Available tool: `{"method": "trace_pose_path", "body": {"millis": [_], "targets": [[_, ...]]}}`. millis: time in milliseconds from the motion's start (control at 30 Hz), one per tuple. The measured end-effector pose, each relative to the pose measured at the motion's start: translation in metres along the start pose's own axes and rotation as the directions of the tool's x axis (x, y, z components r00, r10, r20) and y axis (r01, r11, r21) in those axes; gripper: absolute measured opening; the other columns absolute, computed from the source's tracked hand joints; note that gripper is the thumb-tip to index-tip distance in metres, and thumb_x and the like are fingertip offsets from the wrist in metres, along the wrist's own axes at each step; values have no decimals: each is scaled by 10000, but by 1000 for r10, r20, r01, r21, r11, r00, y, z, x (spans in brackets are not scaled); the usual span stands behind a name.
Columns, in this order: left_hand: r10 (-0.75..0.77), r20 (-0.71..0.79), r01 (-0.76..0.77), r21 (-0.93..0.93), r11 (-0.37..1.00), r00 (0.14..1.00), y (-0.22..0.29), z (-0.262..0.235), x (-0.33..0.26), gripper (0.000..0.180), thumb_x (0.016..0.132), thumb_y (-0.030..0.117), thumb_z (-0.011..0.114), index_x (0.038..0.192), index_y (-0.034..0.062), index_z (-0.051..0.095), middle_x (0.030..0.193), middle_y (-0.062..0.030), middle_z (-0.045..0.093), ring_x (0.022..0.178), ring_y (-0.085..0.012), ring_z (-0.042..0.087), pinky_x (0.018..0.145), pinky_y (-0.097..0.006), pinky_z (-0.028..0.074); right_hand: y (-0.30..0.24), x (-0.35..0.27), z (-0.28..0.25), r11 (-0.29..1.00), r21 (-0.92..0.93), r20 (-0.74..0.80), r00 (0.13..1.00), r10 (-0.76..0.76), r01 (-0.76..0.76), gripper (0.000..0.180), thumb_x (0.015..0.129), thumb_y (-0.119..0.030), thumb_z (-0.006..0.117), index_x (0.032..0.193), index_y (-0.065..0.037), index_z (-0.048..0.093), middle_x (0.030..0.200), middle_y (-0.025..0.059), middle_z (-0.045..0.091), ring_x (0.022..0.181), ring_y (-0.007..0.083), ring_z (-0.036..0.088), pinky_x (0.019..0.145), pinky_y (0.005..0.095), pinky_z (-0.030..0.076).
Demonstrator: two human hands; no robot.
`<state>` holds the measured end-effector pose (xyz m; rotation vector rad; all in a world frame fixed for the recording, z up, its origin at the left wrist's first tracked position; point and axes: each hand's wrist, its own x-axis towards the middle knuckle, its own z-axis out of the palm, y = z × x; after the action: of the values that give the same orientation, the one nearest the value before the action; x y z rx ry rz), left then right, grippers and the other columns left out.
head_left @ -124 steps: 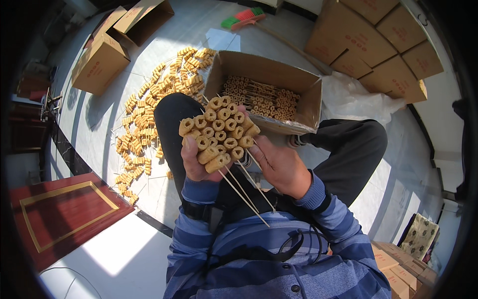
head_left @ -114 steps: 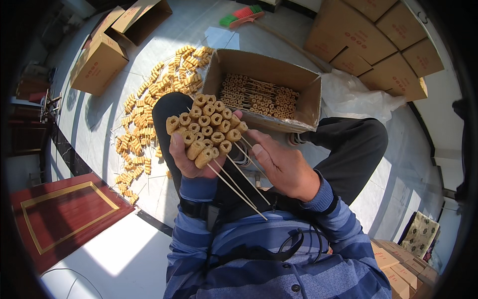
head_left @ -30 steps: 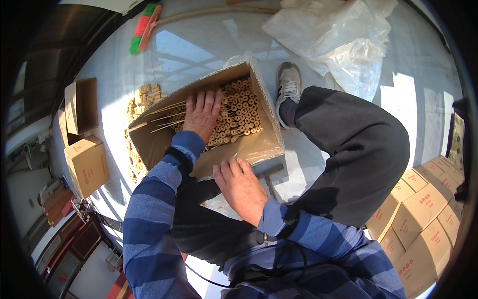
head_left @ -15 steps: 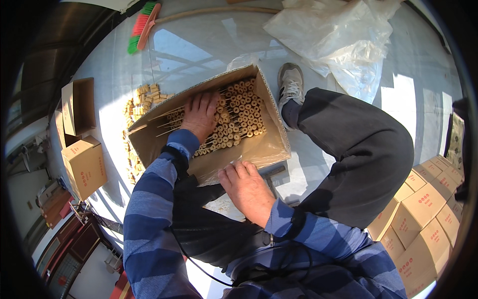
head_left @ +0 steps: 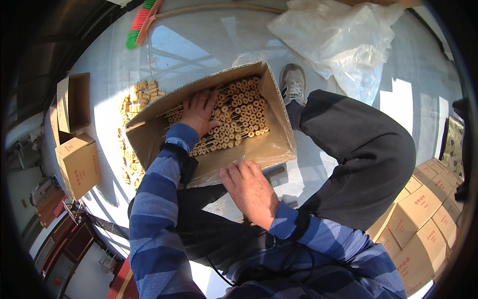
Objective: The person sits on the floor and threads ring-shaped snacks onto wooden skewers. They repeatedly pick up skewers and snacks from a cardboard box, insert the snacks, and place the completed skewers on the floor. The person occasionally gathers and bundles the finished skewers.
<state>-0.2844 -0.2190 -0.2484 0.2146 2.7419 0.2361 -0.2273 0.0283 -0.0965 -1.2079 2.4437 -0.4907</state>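
An open cardboard box (head_left: pixel 279 119), lined with clear plastic, stands tilted before me. Inside it lie rows of small tan rolled pieces (head_left: pixel 251 107) with holes in their ends, along with thin sticks. Within the box, my left hand (head_left: pixel 199 113) rests on these pieces with its fingers stretched out and slightly apart. My right hand (head_left: pixel 250 193) has its fingers bent over the near edge of the box, where the plastic lining shows; its thumb is hidden.
Loose tan pieces (head_left: pixel 130 107) are heaped left of the box. Smaller cardboard boxes stand at the left (head_left: pixel 78 164) and are stacked at the right (head_left: pixel 418 209). A broom (head_left: pixel 144 22) and a plastic sheet (head_left: pixel 343 40) lie beyond. A dark tool-like bar (head_left: pixel 275 171) sits beside the box.
My left hand has shifted slightly on the pieces, and its thumb now sticks out to the right. My right hand stays at the box's near edge. The view has moved a little.
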Motion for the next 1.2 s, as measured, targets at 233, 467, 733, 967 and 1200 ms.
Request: {"method": "trace_pose_path", "body": {"millis": [233, 467, 733, 967, 1200], "targets": [[-161, 6, 161, -80, 984, 987, 7, -17, -10, 643, 871, 381, 718, 1389, 87, 474, 1478, -185, 427, 1265, -425, 505, 1002, -542, 447, -6, 0, 5, 1000, -1, 16, 1000, 7, -7, 433, 823, -105, 577, 1239, 15, 569, 1176, 150, 590, 1164, 296, 530, 1043, 394, 416], [-245, 9, 234, -338, 912, 969, 4, -8, -3, 286, 917, 266, 690, 1079, 47, 602, 1064, -230, 638, 981, -430, 635, 828, -497, 517, -4, 1, 5, 998, 56, -25, 1000, -8, 9, 444, 820, -94, 577, 1246, 29, 567, 1193, 164, 591, 1183, 316, 523, 1046, 409, 413], [-328, 111, 346, -328, 879, 938, 5, -20, 1, 329, 884, 257, 731, 1093, 37, 605, 1093, -228, 626, 966, -429, 627, 831, -502, 511, -6, 0, 4, 1000, 22, -20, 1000, -15, 15, 435, 816, -91, 578, 1235, 28, 573, 1171, 159, 589, 1149, 309, 527, 1035, 410, 411], [-216, -209, 166, -233, 958, 954, 3, -6, -6, 407, 842, 215, 759, 1158, 2, 616, 1222, -237, 571, 1120, -440, 546, 950, -487, 471, -7, 0, 6, 1000, 16, -31, 999, -15, 15, 422, 814, -103, 586, 1217, 20, 583, 1144, 141, 589, 1137, 298, 527, 1015, 409, 416], [-178, -146, 145, -211, 967, 973, -1, -15, 0, 396, 860, 242, 746, 1159, 6, 641, 1186, -227, 614, 1118, -425, 579, 963, -472, 480, -10, 1, 8, 999, -42, -3, 1000, 2, -2, 414, 826, -123, 589, 1221, 0, 599, 1167, 129, 596, 1152, 280, 527, 1026, 402, 411]]}}
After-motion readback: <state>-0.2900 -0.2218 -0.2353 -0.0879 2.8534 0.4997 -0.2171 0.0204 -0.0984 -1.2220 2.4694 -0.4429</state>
